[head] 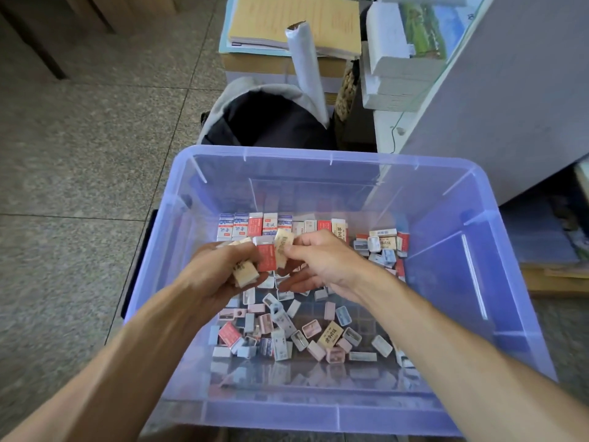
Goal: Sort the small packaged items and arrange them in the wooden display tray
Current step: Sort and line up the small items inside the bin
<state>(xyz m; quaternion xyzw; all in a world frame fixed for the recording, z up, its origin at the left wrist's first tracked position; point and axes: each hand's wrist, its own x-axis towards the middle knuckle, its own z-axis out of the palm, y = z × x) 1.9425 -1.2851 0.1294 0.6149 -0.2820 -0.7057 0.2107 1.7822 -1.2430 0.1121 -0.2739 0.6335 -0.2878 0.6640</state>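
Leftmost, speckled tiled floor (79, 148). Left hand (216, 272) raised over the clear purple plastic bin (446, 266), fingers curled round a small bunch of packets: a cream packet (245, 273) lowest, a red packet (266, 257) beside it. Right hand (322, 260) meets it at the middle, thumb and forefinger pinching a cream printed packet (283, 247) that touches the red one. Under both hands, loose small packaged items (296, 333) scattered on the bin floor, pink, blue, white, red, lying at all angles. Against the far wall, a row of upright packets (251, 225), blue-and-white and red. Further right, a heap of mixed packets (382, 247). Beyond the bin: dark backpack (271, 122), rolled white paper (307, 71), stacked papers (293, 23), a white cabinet (510, 90) at far right.
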